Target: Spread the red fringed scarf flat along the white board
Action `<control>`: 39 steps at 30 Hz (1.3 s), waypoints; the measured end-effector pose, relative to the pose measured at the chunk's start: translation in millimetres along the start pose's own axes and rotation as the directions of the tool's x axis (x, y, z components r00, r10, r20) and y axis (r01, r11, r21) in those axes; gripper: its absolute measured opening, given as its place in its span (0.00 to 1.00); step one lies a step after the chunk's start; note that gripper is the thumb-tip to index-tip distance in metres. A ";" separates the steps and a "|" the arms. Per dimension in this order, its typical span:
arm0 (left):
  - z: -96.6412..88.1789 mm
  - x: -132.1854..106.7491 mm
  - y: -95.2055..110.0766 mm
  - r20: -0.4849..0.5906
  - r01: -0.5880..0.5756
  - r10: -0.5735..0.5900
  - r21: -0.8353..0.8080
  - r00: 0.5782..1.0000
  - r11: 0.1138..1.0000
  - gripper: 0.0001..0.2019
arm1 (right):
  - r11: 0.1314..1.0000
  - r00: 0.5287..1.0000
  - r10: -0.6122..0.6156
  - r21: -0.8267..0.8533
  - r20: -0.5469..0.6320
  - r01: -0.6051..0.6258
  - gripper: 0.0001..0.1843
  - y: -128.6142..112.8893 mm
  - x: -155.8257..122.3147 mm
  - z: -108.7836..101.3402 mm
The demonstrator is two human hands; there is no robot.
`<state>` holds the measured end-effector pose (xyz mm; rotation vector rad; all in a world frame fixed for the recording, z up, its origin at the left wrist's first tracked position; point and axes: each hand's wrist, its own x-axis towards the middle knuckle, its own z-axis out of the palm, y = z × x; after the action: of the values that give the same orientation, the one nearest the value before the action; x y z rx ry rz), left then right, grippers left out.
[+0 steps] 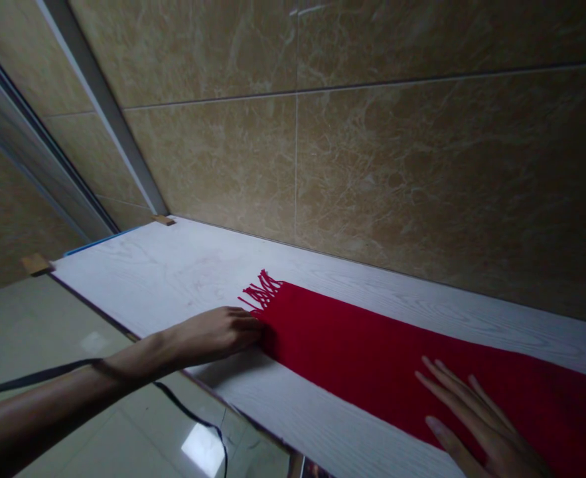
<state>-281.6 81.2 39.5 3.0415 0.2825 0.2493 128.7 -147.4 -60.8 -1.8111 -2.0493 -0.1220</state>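
A red scarf lies flat and lengthwise on a white wood-grained board. Its fringe spreads out at the left end. My left hand has its fingers closed on the near corner of that end, with the fingertips partly hidden. Farther right, my right hand is over the scarf, fingers stretched and spread, slightly blurred. Whether its palm touches the cloth I cannot tell.
A tan marbled tile wall runs along the board's far side. Wooden blocks sit at its left end, near a grey metal post. A dark strap hangs below my left forearm, above the glossy tiled floor.
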 end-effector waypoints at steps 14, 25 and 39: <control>4.5 2.1 -4.8 -0.106 0.050 -0.035 0.137 0.994 0.989 0.11 | 0.914 0.955 -0.271 -0.342 -0.120 0.217 0.32 -13.3 15.2 -15.4; -2.7 2.7 -7.6 -0.079 0.061 -0.072 -0.126 0.994 0.990 0.12 | 0.875 0.909 -0.380 -0.386 -0.174 0.292 0.20 -71.4 54.3 -21.2; -1.8 -1.5 -4.9 -0.059 0.145 -0.161 -0.213 0.985 0.966 0.10 | 0.936 0.922 -0.311 -0.245 -0.230 0.255 0.16 -104.5 71.9 4.7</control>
<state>-284.1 85.8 40.5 2.7907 0.4636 0.3596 20.7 -95.1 -19.4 -1.4960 -2.1511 -0.6526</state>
